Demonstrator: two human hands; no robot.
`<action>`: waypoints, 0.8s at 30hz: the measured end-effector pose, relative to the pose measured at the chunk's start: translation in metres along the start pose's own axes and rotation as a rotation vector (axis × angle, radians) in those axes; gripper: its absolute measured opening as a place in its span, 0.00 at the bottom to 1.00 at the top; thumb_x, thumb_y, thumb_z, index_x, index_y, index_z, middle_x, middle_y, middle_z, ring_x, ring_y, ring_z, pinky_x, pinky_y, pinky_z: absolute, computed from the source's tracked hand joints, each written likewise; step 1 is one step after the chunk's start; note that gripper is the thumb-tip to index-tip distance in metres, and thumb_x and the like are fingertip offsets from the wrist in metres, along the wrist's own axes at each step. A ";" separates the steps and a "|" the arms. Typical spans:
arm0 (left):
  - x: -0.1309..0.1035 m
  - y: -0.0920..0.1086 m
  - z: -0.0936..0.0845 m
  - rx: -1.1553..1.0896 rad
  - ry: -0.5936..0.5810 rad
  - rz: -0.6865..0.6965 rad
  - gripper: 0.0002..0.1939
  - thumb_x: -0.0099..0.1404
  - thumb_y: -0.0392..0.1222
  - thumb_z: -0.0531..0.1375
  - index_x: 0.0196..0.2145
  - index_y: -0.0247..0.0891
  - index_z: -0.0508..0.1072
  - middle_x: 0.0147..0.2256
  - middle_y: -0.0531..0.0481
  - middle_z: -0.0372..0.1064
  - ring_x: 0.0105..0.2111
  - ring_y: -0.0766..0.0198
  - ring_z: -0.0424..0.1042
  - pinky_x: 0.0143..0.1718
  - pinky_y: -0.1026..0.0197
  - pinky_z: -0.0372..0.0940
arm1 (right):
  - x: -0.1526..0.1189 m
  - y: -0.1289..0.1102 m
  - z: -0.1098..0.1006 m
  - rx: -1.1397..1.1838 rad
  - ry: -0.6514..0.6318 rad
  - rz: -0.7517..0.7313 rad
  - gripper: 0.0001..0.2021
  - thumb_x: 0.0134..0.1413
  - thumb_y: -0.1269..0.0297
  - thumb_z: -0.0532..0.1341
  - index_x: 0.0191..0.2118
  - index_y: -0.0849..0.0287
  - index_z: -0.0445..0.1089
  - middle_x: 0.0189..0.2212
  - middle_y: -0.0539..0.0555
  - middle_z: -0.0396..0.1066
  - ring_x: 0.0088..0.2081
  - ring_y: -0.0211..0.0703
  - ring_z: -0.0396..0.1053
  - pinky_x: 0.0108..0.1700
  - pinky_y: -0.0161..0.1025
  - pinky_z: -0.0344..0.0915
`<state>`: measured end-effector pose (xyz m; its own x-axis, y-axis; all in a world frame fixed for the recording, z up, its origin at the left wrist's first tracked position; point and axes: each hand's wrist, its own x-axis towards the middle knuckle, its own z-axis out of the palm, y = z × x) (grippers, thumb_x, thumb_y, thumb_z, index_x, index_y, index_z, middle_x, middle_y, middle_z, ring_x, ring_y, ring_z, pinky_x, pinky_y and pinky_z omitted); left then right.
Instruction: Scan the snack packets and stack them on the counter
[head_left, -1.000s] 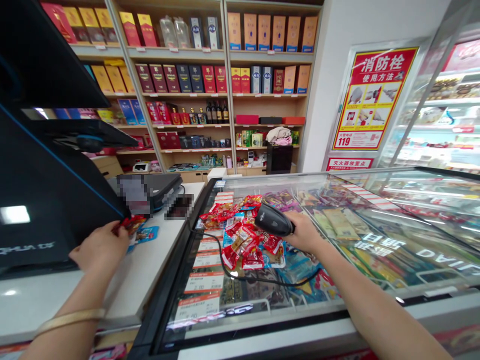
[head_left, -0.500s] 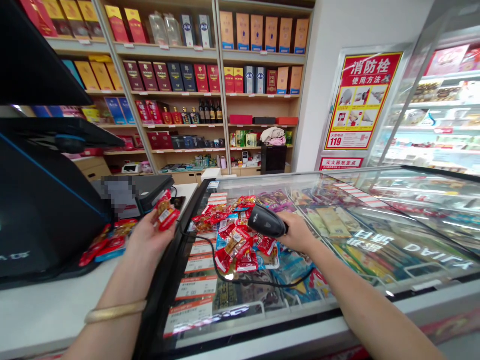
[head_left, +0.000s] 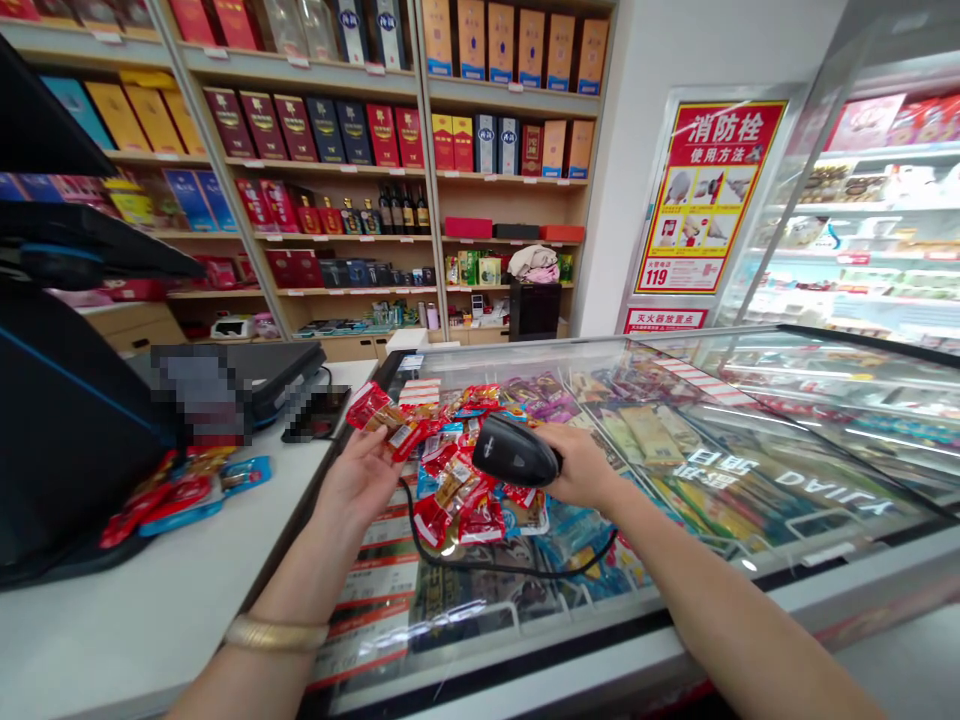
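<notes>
a wall of wooden shelves fills the far side of the shop, stocked with boxed liquor and dark bottles in tidy rows. to the right, a glass-topped freezer chest runs from the near edge toward the far wall, its lid shut over packaged goods lying flat inside; its near rim sits close against the person's right forearm. at left, a white counter lies bare along its near stretch, its right edge touching the freezer's black frame. a black register terminal stands on the counter's far left, with a small heap of red and blue snack packets at its foot. a larger pile of red snack packets lies on the freezer glass near the counter, between the two hands. the right hand is wrapped around a black barcode scanner, its head aimed left, its cable looping across the glass. the left hand, a gold bangle on its wrist, pinches a red snack packet at its fingertips, raised just left of the scanner's head over the freezer's left edge.
</notes>
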<state>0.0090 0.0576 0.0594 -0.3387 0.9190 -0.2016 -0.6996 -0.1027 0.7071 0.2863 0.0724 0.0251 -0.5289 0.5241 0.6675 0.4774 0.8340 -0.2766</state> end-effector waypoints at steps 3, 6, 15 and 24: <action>-0.003 -0.001 0.003 -0.031 0.019 -0.058 0.15 0.60 0.21 0.52 0.34 0.34 0.74 0.30 0.49 0.76 0.31 0.67 0.76 0.38 0.62 0.73 | 0.000 -0.005 0.002 -0.007 -0.018 -0.020 0.14 0.47 0.64 0.63 0.42 0.57 0.71 0.37 0.57 0.76 0.37 0.47 0.73 0.41 0.41 0.67; -0.006 -0.004 0.005 -0.035 0.015 -0.069 0.13 0.59 0.20 0.52 0.31 0.33 0.73 0.29 0.48 0.75 0.30 0.66 0.76 0.37 0.63 0.73 | 0.001 -0.007 0.003 -0.032 -0.048 -0.016 0.10 0.46 0.64 0.62 0.38 0.56 0.70 0.33 0.56 0.76 0.35 0.47 0.72 0.39 0.40 0.67; -0.012 -0.015 0.008 0.062 -0.049 -0.063 0.12 0.56 0.21 0.56 0.32 0.33 0.74 0.31 0.47 0.77 0.33 0.64 0.77 0.37 0.61 0.74 | 0.002 -0.006 0.000 -0.052 -0.061 -0.001 0.13 0.46 0.64 0.63 0.41 0.56 0.70 0.36 0.56 0.76 0.37 0.48 0.73 0.40 0.40 0.67; -0.012 -0.016 0.008 0.076 -0.053 -0.048 0.12 0.56 0.21 0.56 0.32 0.33 0.73 0.31 0.47 0.76 0.31 0.64 0.77 0.36 0.61 0.73 | 0.003 -0.009 -0.001 -0.025 -0.076 0.021 0.11 0.48 0.63 0.64 0.40 0.56 0.70 0.34 0.55 0.75 0.36 0.47 0.72 0.38 0.39 0.67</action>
<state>0.0289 0.0512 0.0559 -0.2712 0.9412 -0.2016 -0.6636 -0.0312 0.7474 0.2810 0.0666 0.0300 -0.5697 0.5538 0.6073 0.5059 0.8186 -0.2719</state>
